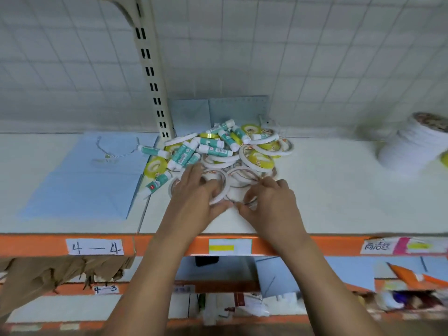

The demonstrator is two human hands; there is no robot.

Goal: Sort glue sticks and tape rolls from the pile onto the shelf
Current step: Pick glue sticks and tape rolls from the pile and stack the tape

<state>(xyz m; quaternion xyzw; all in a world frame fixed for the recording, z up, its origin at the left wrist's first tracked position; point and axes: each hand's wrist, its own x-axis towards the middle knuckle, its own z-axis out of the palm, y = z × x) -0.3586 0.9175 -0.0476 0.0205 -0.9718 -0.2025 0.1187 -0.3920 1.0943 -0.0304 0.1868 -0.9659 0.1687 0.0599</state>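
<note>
The orange front edge (169,243) of the shelf is nearest me, with a "4—4" label (94,247) stuck on it. Both arms reach over it to the near side of the pile (218,149).

The left hand (194,195) has its fingers curled over a white tape roll (224,190), thumb at the near rim, so it holds that ring. The right hand (271,202) pinches a thin tape roll (251,202) between thumb and fingertips. Blur hides how firm that pinch is. Both rolls are low on the shelf top, touching the rings beside them.

Behind the hands, flat rings overlap each other, and the glue sticks (213,150) lie crosswise on top with yellow rolls (260,157) among them. 1 glue stick (155,186) lies at the pile's near-left corner, beside a blue sheet (80,175).

The trouble I'd expect comes from those overlaps. A ring pulled out from under its neighbours could drag them along, tip the sticks resting above, and send one rolling toward the open front edge. The thin roll could also slip from so light a pinch.

Well off to the right stands a stack of white rolls (412,146), seemingly where the rings belong. A slotted post (150,69) rises behind the pile.
</note>
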